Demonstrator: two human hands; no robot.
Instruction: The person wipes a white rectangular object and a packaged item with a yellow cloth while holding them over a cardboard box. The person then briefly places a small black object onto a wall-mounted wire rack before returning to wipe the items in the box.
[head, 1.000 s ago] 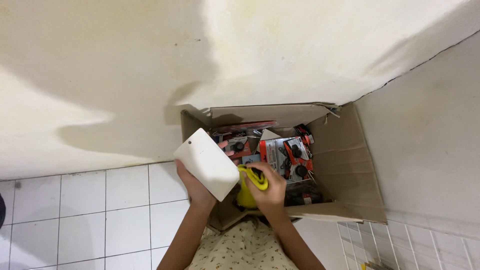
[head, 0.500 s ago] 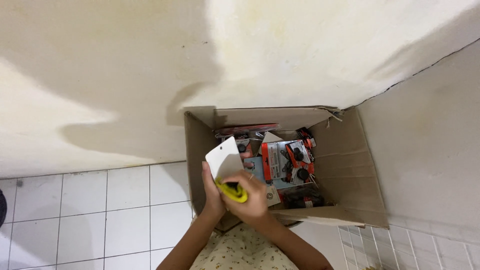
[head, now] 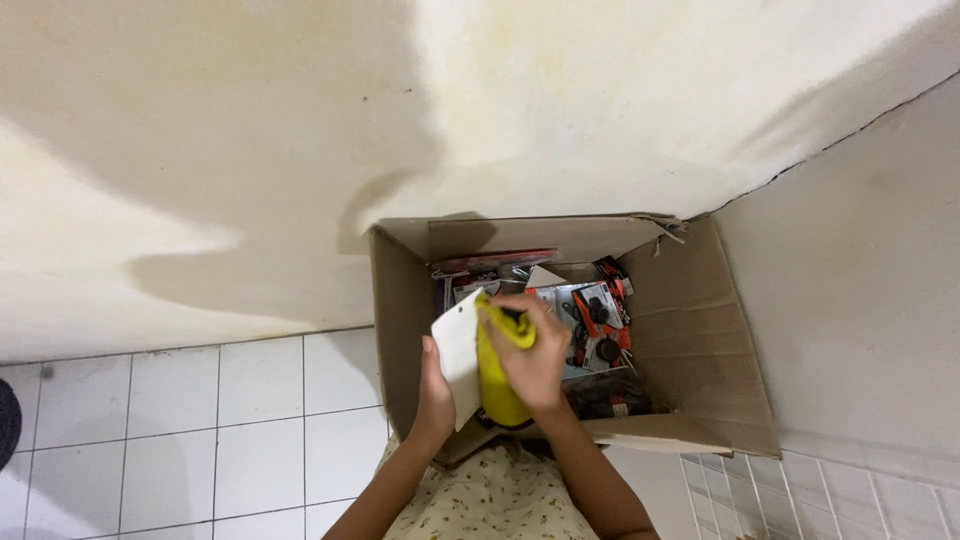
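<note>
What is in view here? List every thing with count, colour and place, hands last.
Cardboard box: one, brown, open, on the floor in the wall corner.
Packaged items: several, red, black and grey, inside the box.
White card: one, flat, above the box's left side.
Yellow object: one, against the card, over the box.
Floor tiles: white, left of the box.
Walls: cream, behind and right of the box.
Left hand: grip on the white card's lower edge.
Right hand: grip around the yellow object's top.
</note>
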